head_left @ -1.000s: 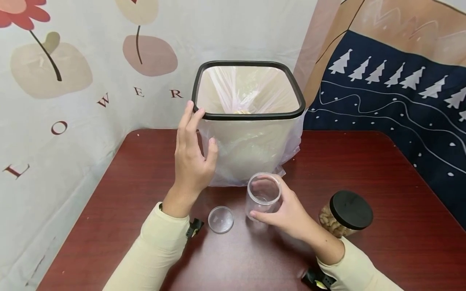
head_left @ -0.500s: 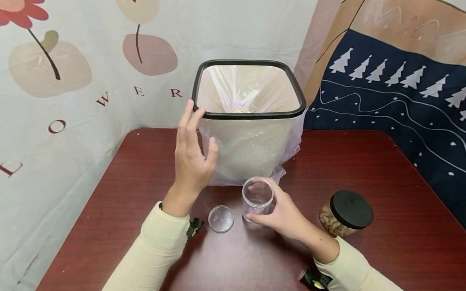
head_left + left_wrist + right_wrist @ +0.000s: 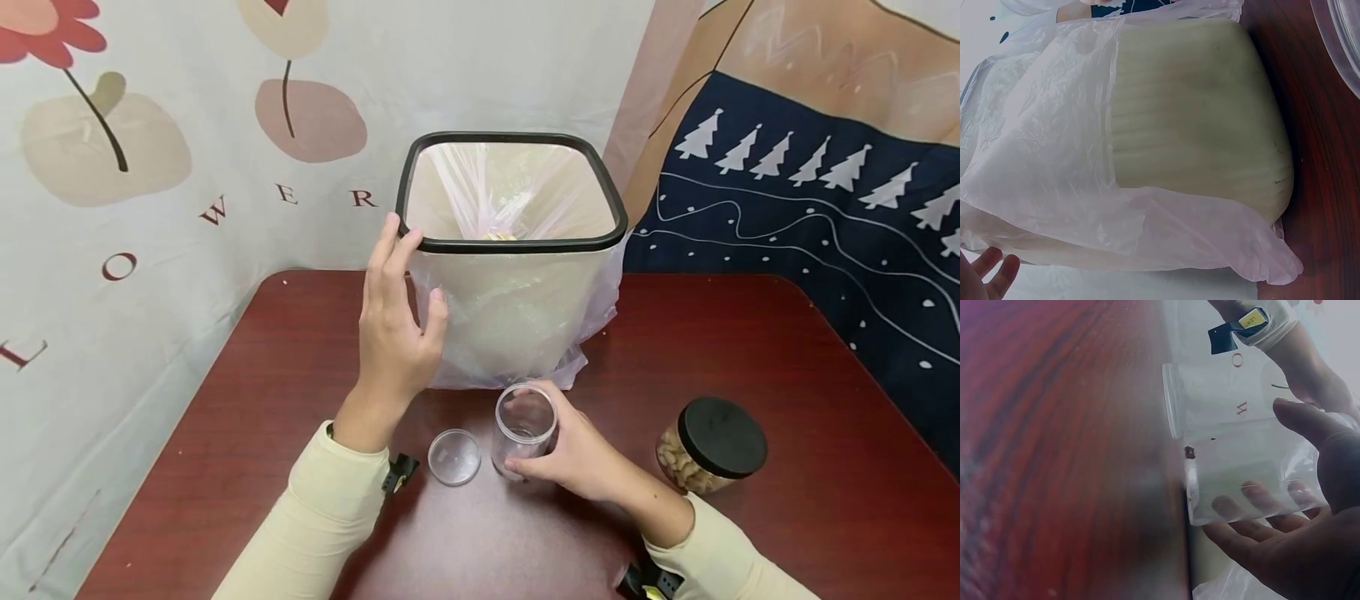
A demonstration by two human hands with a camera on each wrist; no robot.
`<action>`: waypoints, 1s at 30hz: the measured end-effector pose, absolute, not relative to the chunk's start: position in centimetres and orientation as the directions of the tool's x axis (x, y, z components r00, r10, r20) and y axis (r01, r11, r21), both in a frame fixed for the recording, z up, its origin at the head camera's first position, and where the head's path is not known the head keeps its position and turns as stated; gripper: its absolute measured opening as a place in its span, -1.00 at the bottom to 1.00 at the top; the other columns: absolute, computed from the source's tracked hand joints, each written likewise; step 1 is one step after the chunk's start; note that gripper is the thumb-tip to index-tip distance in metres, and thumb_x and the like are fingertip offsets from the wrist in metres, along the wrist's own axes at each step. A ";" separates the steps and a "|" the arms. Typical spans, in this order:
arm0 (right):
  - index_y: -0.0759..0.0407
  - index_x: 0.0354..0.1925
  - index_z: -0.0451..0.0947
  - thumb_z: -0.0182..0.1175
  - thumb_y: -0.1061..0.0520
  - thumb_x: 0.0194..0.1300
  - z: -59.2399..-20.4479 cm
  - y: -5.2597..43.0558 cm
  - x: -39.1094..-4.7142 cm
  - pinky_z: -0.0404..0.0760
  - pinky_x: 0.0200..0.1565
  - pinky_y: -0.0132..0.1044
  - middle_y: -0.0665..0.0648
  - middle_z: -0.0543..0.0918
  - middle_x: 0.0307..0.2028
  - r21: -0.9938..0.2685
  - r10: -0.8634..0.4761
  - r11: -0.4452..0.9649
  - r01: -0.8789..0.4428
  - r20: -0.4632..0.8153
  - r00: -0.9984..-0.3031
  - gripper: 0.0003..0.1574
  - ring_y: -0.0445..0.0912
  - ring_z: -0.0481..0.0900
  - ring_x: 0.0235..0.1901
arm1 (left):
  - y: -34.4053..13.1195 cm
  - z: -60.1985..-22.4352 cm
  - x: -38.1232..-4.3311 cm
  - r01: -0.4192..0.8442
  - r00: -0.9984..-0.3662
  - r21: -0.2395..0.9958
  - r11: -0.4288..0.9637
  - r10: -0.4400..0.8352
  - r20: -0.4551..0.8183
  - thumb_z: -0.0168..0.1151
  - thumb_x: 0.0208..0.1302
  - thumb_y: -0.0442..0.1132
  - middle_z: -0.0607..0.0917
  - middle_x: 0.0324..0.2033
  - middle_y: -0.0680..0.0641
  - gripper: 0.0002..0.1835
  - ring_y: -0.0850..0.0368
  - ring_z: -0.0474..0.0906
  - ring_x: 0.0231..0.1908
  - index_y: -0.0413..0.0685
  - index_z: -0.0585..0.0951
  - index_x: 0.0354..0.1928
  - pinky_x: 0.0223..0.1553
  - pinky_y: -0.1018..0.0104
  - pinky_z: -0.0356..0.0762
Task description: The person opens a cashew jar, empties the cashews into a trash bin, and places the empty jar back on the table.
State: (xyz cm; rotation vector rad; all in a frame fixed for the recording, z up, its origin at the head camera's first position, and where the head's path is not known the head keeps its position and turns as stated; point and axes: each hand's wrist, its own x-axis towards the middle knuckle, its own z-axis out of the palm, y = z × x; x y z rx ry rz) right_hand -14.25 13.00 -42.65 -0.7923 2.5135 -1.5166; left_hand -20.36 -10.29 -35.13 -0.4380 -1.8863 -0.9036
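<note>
In the head view my right hand (image 3: 573, 446) grips a clear plastic jar (image 3: 522, 429) from its right side, thumb in front and fingers behind. The jar stands upright, its mouth uncovered; a small dark speck shows near its base in the right wrist view. My left hand (image 3: 393, 337) has its fingers straight, fingertips on the black rim of a pale trash bin (image 3: 517, 312). A thin translucent bag lines the bin and hangs over its outside. Between the hands a round clear lid (image 3: 454, 457) lies flat on the table.
A jar of cashew-like nuts (image 3: 711, 444) with a black lid stands to the right of my right hand. The dark red table (image 3: 712, 333) ends at printed cloth hangings (image 3: 187, 125) behind the bin. Something pale yellow lies inside the bin bag.
My right hand has brought the clear jar a little left and toward me, and it now stands nearer the lid. The left hand keeps its place at the bin rim.
</note>
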 end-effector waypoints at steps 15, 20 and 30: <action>-0.06 0.25 0.31 0.62 0.06 -0.11 -43.4 13.1 -13.8 0.49 0.20 -0.25 -0.06 0.62 0.10 -0.834 -0.491 0.396 -0.384 0.161 -0.856 0.00 -0.11 0.62 0.10 | -10.2 -35.5 -20.1 0.628 -0.481 0.398 0.669 -0.069 0.874 0.01 0.28 -0.23 0.27 0.48 -0.17 -0.40 -0.08 0.29 0.44 -0.12 0.32 0.39 0.41 -0.01 0.29; -0.13 0.27 0.29 0.62 0.04 -0.11 -43.3 13.0 -14.1 0.52 0.19 -0.19 -0.03 0.64 0.10 -0.842 -0.501 0.381 -0.382 0.159 -0.851 0.02 -0.10 0.63 0.09 | -10.2 -35.2 -20.2 0.636 -0.468 0.396 0.662 -0.076 0.880 0.02 0.26 -0.25 0.28 0.48 -0.18 -0.40 -0.07 0.26 0.47 -0.13 0.34 0.38 0.42 0.01 0.28; -0.15 0.41 0.16 0.63 0.01 -0.12 -43.3 13.1 -14.3 0.50 0.22 -0.12 0.05 0.61 0.15 -0.850 -0.521 0.376 -0.368 0.134 -0.843 0.23 -0.04 0.61 0.12 | -10.3 -35.2 -20.3 0.636 -0.464 0.389 0.666 -0.072 0.883 0.01 0.27 -0.25 0.29 0.48 -0.18 -0.40 -0.04 0.22 0.49 -0.14 0.33 0.39 0.41 0.02 0.28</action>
